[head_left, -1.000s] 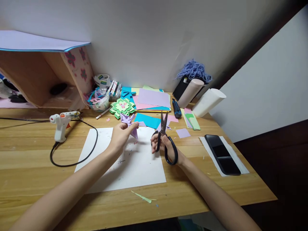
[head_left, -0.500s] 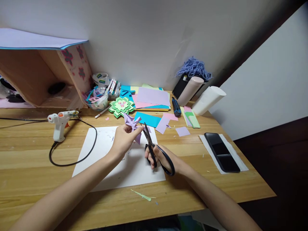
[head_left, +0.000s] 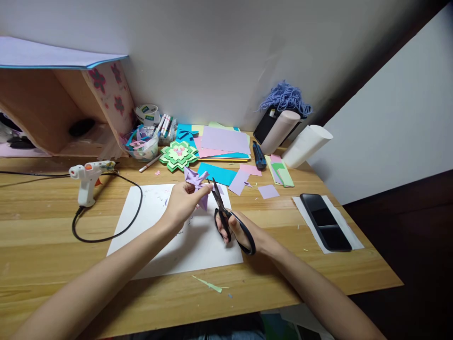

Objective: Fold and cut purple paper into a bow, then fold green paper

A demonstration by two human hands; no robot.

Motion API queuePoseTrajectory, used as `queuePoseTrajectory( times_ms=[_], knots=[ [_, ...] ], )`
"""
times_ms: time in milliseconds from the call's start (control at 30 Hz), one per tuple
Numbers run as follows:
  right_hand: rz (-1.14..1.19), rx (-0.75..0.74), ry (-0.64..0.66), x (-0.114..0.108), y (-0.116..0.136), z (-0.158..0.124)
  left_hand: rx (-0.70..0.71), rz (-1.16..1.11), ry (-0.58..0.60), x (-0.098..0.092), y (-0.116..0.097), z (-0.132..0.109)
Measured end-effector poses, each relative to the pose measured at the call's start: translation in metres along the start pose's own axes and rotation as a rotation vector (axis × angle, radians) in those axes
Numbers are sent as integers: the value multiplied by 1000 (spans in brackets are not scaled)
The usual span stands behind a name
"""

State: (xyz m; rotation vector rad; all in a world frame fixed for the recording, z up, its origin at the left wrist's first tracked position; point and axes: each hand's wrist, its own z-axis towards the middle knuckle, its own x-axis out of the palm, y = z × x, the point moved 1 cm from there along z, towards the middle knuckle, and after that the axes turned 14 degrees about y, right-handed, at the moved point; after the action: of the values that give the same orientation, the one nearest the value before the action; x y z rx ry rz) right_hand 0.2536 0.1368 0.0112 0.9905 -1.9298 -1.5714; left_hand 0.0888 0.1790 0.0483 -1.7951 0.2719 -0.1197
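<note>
Pinched in my left hand (head_left: pixel 184 200) is a folded purple paper flower (head_left: pixel 194 177) with pointed petals, partly covered by the fingers. My right hand (head_left: pixel 233 229) has its fingers through the handles of black scissors (head_left: pixel 222 208). The blades point up and away, slightly parted, right beside my left thumb and the flower's right-hand petal. Whether the blades touch the paper I cannot tell. Both hands are above a white sheet (head_left: pixel 148 255) with small marks on it. Beyond the flower lie a blue paper strip (head_left: pixel 217 174) and a purple paper piece (head_left: pixel 239 182).
A white glue gun (head_left: pixel 88 182) with a looping black cord stands at left. Behind are a layered green paper flower (head_left: pixel 179 156), a tub of scraps (head_left: pixel 143 148) and stacked coloured paper (head_left: pixel 226 140). A utility knife (head_left: pixel 259 156) and a phone (head_left: pixel 325 222) lie at right.
The scissors have tilted a little and their blades look slightly wider apart. My left hand keeps hold of the purple flower, almost unmoved. The whole view has shifted slightly.
</note>
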Motion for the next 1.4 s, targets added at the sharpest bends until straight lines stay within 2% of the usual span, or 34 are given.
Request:
queuePoseTrajectory(
  times_ms=[267,967,1267,1333,1400],
  knots=[
    [-10,16,-18,-1,3,1,9,1,24,0,3,3],
    [67,1,-49,-3,-21,4,-2,-23,30,-4,5,6],
    [49,-55,-27,-4,-9,3,15,-52,110,-7,11,11],
    [66,-84,18,-4,-7,3,80,-52,56,-9,9,13],
    [135,-110,58,-5,-7,4,244,-9,-72,-14,3,11]
  ],
)
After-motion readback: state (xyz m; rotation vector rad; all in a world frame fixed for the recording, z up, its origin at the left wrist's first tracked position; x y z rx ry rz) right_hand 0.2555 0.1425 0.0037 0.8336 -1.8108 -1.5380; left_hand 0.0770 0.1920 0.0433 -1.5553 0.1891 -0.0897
